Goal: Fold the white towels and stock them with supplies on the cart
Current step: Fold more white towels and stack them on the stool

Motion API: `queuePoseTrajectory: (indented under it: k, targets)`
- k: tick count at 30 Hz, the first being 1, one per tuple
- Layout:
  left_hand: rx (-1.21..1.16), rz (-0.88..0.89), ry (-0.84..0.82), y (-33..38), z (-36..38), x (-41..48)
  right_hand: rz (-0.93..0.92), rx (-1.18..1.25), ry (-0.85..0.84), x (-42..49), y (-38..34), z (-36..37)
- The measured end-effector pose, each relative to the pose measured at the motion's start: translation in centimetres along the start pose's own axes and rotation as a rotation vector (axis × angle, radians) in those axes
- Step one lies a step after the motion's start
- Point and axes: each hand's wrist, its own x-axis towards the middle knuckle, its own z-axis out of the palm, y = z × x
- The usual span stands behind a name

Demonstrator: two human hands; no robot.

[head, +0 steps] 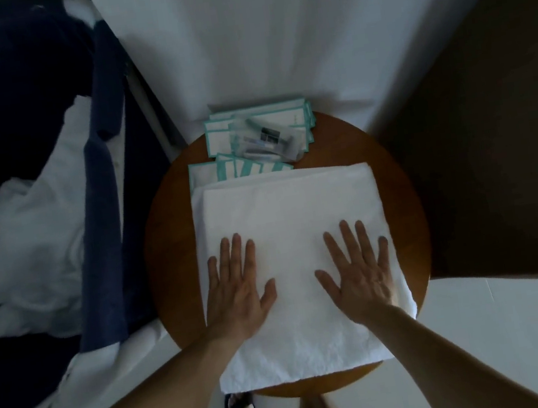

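One heap of white linen fills a dark blue bag at left. Beside it, one round wooden counter carries one folded white towel. The left hand presses flat on the towel, fingers straight and spread; the right hand mirrors it further right. Two piles of teal-edged packets lie just behind the towel.

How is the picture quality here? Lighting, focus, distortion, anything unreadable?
Head view: dim, bluish light with deep shadow at far left and right. The white towel is the brightest area. The left hand and right hand, flat on it, look fairly sharp. The teal-edged packets are soft and their print is unreadable. Wide-angle distortion bends the round table and the frame edges.
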Motion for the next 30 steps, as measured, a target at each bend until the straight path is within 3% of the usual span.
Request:
queuePoseTrajectory:
  k: [5, 9, 13, 16, 22, 30]
  targets:
    - [0.012, -0.015, 0.082, -0.4, -7.8, 2.3, -0.154, 0.057, 0.069, 3.7, -4.0, -6.2]
    - [0.028, -0.026, 0.302, -2.8, -15.6, 3.1, -0.281, 0.177, 0.188, 8.3, -8.2, -13.5]
    - [0.013, -0.167, 0.462, -9.1, -21.5, 2.3, -0.410, 0.274, 0.269, 12.0, -15.9, -20.3]
    - [0.030, -0.312, 0.424, -16.2, -23.0, 0.5, -0.537, 0.285, 0.302, 13.5, -22.5, -23.0]
    - [0.005, -0.509, 0.262, -31.3, -21.1, -1.5, -0.719, 0.134, 0.047, 17.7, -35.1, -21.0]
    - [-0.110, -0.447, 0.125, -44.7, -15.8, 2.5, -0.630, -0.127, -0.373, 27.3, -48.4, -10.1]
